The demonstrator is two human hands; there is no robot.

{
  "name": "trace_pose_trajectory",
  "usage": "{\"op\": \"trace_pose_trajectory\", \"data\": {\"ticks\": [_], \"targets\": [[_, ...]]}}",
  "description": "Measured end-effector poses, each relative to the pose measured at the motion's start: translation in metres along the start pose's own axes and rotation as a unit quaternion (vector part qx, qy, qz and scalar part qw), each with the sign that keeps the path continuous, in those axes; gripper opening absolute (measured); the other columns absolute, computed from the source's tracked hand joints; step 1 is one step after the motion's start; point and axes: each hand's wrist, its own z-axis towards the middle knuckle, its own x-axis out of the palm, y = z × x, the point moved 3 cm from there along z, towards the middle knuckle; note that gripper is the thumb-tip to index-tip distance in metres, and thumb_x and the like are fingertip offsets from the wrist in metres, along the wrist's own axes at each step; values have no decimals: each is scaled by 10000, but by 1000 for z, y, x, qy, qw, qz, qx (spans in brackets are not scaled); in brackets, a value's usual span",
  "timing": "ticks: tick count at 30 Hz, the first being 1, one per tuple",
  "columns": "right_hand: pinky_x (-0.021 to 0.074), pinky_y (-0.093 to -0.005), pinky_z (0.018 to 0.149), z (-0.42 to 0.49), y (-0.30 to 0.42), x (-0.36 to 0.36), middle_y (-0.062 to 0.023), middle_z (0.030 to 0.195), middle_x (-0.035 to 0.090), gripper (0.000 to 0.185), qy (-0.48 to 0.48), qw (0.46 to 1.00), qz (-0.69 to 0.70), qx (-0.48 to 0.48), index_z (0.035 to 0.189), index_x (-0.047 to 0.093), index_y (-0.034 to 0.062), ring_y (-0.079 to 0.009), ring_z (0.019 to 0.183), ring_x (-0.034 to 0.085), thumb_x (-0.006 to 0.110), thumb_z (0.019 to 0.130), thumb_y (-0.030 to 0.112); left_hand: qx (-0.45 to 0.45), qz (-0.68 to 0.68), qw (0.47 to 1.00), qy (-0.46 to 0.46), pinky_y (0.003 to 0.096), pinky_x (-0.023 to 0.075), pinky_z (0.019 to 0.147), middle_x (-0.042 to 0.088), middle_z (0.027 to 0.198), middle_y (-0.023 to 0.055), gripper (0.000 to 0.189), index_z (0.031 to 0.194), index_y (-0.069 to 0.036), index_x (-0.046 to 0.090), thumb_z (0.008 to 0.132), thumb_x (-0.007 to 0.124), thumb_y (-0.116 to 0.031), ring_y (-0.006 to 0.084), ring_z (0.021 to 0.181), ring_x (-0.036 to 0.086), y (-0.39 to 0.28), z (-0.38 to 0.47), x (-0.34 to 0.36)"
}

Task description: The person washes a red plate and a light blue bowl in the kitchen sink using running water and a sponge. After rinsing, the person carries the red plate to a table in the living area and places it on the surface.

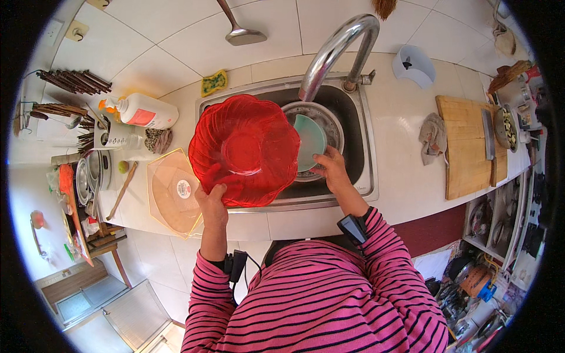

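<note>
My left hand (212,204) grips the near rim of a red translucent bowl with a scalloped edge (247,132), held over the left side of the steel sink (373,167). In my right hand (330,167) is a pale green bowl (314,141), its left part hidden behind the red one. Beneath it a round metal basin (337,119) with foamy water stands in the sink. The chrome faucet (329,53) arches above; I cannot tell whether water runs.
Left of the sink lie a clear plastic tray with a gold rim (172,194), a white pump bottle (152,112) and a sponge (214,84). To the right are a grey cloth (432,137), a wooden cutting board (463,145) with a cleaver (488,132), and a white plastic container (419,73).
</note>
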Motion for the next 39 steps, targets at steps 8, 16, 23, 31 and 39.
{"op": "trace_pose_trajectory", "data": {"ticks": [8, 16, 23, 31, 39], "targets": [[554, -377, 699, 0, -21, 1, -102, 1049, 561, 477, 5, 1000, -3, 26, 1141, 493, -32, -211, 915, 581, 646, 734, 164, 123, 207, 970, -33, 264, 473, 757, 635, 947, 76, 341, 1101, 70, 546, 762, 522, 32, 136, 849, 591, -16, -16, 7], [554, -404, 743, -7, -30, 2, -139, 1079, 565, 436, 39, 997, 16, 70, 1138, 467, -40, -256, 947, 599, 604, 761, 129, 312, 401, 860, 46, 343, 498, 662, 631, 959, 210, 566, 1242, 29, 489, 689, 608, 3, 292, 764, 629, -31, -49, 25], [532, -438, 787, -11, -27, 10, -127, 1095, 569, 433, 64, 994, 41, 79, 1144, 473, -11, -269, 977, 587, 598, 763, 151, 409, 431, 800, 86, 364, 509, 708, 607, 1053, 213, 613, 1235, 44, 477, 659, 670, -35, 335, 804, 620, -47, -68, 15], [532, -461, 798, -8, -29, 5, -130, 1064, 563, 374, 61, 995, 25, 74, 1071, 486, -19, -276, 965, 581, 609, 764, 156, 163, 122, 951, -234, 274, 484, 726, 635, 927, 87, 264, 1040, 51, 582, 779, 591, 14, 144, 782, 591, -51, -69, -90], [534, -473, 782, -6, -32, -6, -139, 1075, 555, 431, 31, 995, 27, 87, 1118, 479, -35, -273, 960, 585, 611, 745, 136, -33, -129, 932, -336, 416, 555, 727, 599, 1038, 143, 296, 1068, 50, 532, 790, 538, -51, 287, 915, 625, -17, -53, -204]]}}
